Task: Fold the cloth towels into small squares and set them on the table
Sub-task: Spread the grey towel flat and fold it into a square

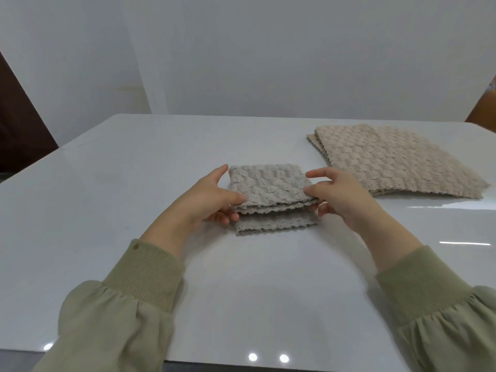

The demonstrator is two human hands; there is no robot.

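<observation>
Our left hand (212, 196) and right hand (341, 194) hold the folded towel (268, 183), fingers (236, 197) pinching its sides, near the pile (397, 162) on the table (134, 170). If one side slips, the fold may flop open.

single view, head-worn wide-angle cam, sits above the near edge of the tabletop (107, 197), faces forward and down across it, left hand (206, 197) and right hand (342, 196) close, mid-frame, far wall (268, 49) fills top third
</observation>
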